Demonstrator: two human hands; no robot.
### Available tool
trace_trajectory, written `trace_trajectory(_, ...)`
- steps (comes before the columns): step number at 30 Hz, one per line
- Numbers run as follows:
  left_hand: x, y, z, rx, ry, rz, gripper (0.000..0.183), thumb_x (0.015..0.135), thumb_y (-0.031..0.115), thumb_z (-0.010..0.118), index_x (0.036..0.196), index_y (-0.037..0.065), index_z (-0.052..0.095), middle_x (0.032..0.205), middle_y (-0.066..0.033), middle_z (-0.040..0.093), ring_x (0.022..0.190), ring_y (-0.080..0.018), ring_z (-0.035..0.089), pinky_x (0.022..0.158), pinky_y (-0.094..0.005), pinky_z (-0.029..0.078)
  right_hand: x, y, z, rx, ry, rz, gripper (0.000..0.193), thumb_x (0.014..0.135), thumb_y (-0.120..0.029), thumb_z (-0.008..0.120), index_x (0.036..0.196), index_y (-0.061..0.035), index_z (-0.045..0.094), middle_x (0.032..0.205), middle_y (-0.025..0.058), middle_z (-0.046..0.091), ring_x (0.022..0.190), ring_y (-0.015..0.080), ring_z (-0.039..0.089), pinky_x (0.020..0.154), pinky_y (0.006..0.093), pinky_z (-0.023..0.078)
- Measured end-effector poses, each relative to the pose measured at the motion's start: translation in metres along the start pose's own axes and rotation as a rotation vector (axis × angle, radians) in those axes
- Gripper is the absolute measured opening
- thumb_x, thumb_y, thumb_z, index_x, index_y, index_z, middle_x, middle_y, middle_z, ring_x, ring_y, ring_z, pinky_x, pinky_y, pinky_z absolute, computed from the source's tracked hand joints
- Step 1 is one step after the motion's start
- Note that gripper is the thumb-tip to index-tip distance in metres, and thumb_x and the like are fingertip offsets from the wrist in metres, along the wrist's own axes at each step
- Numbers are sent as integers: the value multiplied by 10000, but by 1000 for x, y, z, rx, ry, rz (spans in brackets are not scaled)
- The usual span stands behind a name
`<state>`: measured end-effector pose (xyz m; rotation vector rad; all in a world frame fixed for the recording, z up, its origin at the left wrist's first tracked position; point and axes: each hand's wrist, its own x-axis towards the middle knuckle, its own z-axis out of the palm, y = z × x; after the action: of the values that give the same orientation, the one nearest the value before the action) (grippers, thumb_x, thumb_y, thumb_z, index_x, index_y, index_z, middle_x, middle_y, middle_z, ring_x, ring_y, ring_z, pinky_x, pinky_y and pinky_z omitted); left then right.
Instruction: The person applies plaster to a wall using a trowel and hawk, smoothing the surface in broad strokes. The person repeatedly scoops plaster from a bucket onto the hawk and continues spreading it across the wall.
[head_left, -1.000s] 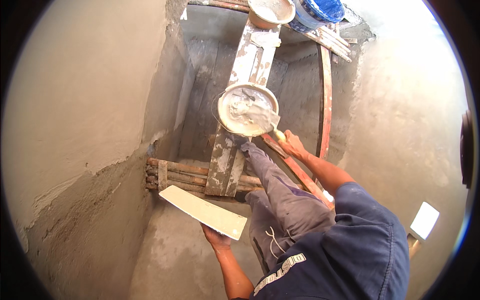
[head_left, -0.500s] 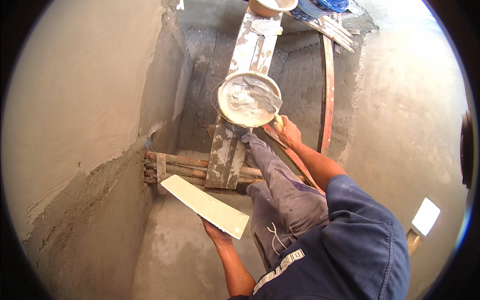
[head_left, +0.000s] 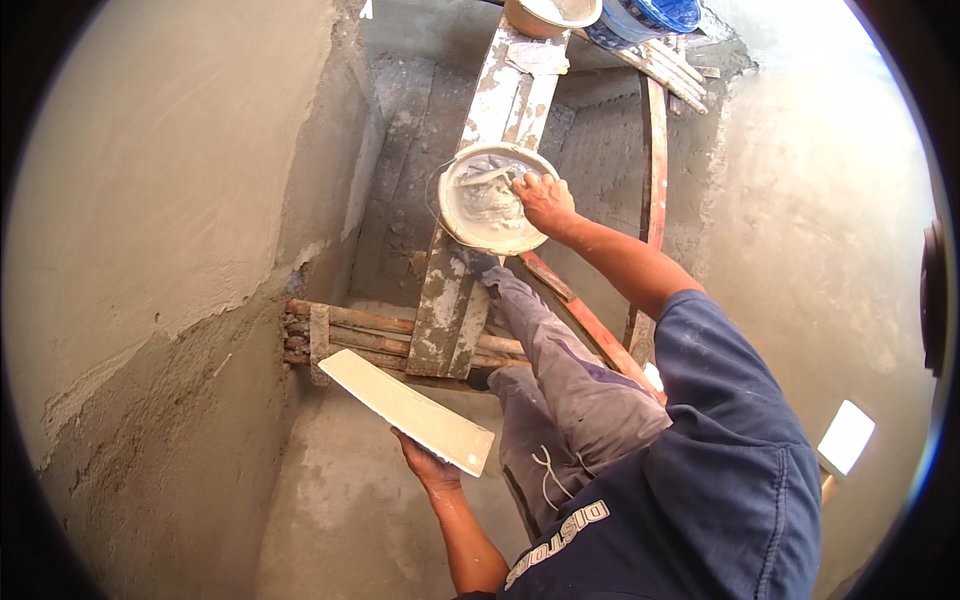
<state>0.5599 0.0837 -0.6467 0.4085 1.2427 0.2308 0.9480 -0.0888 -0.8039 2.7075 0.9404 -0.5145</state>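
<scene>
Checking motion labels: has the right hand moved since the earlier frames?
Yes. Judged against the bucket, the right hand went forward and left, from outside the near-right rim to over its right edge.

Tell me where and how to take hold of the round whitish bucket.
Probably best by its thin wire handle, coming from the left: the wire bows out past the bucket's round rim on that side, away from the right hand, which is over the rim's right part.
</scene>
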Motion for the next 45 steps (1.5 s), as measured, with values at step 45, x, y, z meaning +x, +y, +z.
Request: trace_trajectory(45,34,-36,-8,81,64,-16,407,1018,353,397,1268,45,488,1062,-91,612,898,-216,657,707,-348,584,-36,-28,85,1125,-440,554,424,926,-356,577,1170,-9,578,684,127,616,540,221,601,475,377,481)
